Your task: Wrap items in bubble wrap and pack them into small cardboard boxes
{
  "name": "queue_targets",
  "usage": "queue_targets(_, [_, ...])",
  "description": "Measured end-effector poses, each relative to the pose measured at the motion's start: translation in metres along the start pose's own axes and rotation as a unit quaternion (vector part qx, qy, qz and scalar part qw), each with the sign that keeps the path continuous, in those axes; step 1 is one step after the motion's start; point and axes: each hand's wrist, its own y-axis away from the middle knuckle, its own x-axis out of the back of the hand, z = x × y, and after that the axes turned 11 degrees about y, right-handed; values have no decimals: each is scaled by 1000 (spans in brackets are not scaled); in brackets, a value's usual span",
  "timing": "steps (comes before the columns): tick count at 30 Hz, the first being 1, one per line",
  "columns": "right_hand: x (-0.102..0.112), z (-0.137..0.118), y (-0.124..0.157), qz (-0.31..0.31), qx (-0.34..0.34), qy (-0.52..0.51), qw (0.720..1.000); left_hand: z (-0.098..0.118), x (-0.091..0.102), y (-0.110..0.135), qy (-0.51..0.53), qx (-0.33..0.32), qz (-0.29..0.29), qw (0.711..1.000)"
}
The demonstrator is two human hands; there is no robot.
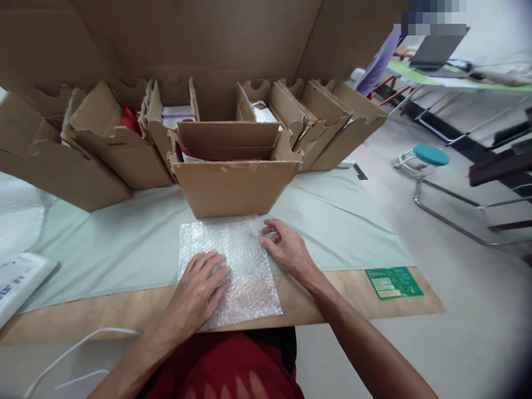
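Note:
A clear sheet of bubble wrap (245, 282) lies flat at the table's front edge, partly on the pale green cloth (332, 216) and partly on bare wood. My left hand (203, 285) rests on its left side, palm down with the fingers stretched out. At the upper right edge of the sheet is my right hand (285, 244), its fingers bent and apart, thumb near the edge. Whether its fingertips touch the wrap I cannot tell. Just behind the sheet stands a cardboard bin (236, 188) with something red and white inside.
Several cardboard bins (120, 155) stand in a row behind, some holding packets. A white device (25, 282) sits at the left, and a green card (394, 283) at the front right. To the right are a teal stool (431, 155), a laptop (438, 52) on another table, and a person's purple sleeve (378, 61).

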Motion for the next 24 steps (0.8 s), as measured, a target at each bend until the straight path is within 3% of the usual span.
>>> queue_targets(3, [-5, -3, -5, -33, -19, -11, 999, -1, -1, 0, -5, -9, 3, 1000])
queue_targets(5, [-11, -9, -9, -57, -18, -72, 996, -1, 0, 1, 2, -11, 15, 1000])
queue_targets(8, [-12, -16, -9, -70, -10, -210, 975, -6, 9, 5, 18, 33, 87, 995])
queue_targets(11, [-3, -18, 0, -62, 25, -271, 960, -16, 23, 11, 52, 177, 189, 964])
queue_targets(15, [10, -16, 9, -38, 72, -294, 952, -34, 38, 15, 188, 368, 251, 875])
queue_targets(17, [11, -14, 9, -21, 83, -309, 947, -41, 42, 12, 248, 409, 243, 844])
queue_targets(20, [9, -10, 9, 2, 98, -322, 942, -42, 46, 6, 300, 430, 183, 832])
queue_targets(22, [9, -6, 10, 6, 104, -314, 944, -38, 49, 2, 312, 414, 157, 841])
queue_targets(24, [12, -2, 13, -4, 113, -291, 950, -31, 52, 1, 287, 364, 165, 870])
